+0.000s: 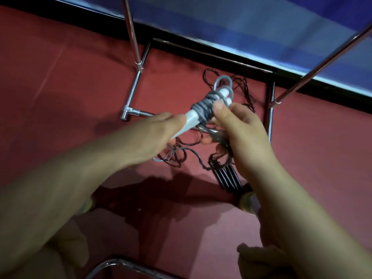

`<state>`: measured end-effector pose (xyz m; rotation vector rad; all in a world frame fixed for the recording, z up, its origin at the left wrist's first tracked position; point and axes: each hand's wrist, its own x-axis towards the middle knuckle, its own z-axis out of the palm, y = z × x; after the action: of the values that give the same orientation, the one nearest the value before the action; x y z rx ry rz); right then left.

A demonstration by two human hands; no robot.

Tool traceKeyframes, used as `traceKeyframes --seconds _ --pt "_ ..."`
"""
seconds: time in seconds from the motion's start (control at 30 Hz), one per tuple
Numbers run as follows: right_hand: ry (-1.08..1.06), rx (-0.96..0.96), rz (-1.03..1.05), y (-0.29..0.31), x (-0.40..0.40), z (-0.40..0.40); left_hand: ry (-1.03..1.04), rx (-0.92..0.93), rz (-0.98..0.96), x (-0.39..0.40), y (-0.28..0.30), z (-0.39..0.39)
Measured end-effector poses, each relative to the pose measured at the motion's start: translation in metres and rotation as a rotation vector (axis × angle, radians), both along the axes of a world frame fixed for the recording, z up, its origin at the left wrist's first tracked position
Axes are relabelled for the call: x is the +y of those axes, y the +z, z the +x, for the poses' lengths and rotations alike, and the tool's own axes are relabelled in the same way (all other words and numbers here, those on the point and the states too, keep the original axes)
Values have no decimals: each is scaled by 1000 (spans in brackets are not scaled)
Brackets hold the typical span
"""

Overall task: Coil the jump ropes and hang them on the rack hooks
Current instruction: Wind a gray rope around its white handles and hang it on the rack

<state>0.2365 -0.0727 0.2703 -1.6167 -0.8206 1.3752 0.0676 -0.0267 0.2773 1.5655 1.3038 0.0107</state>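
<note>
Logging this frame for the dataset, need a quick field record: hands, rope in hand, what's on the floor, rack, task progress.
left hand: grips the lower end of the white handles
right hand: pinches the grey cord wrap with thumb on top
rope in hand: grey cord wound round the paired white handles, a small loop sticking out past their tips
floor: red; loose dark ropes in a tangle, black handles lying side by side
rack frame: chrome tubes, no hooks in view
progress: one rope nearly coiled, none hung
</note>
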Motion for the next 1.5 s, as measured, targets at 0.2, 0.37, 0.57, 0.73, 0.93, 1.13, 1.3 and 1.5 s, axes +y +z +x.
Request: traceKeyframes --seconds 0.2,0.37,0.57,0.73,0.93,1.13,1.3,1.5 --pt "-33 49 -22 3 14 -1 46 94 86 8 8 13" --pt "-115 167 177 5 23 -1 86 -43 6 20 3 13" --pt "-62 406 321 15 21 -1 62 -515 -810 25 8 4" --pt "-60 414 277 9 24 1 -40 -805 -1076 23 -4 4" --pt "101 250 293 7 11 11 -81 -664 -848 21 5 2" --pt "271 65 126 14 -31 18 -125 -389 -414 -19 14 -6" --pt "182 -41 118 53 -63 7 -39 -388 -274 -60 52 -3" --pt "83 109 155 152 -103 -7 -89 -306 67 -95 145 0"
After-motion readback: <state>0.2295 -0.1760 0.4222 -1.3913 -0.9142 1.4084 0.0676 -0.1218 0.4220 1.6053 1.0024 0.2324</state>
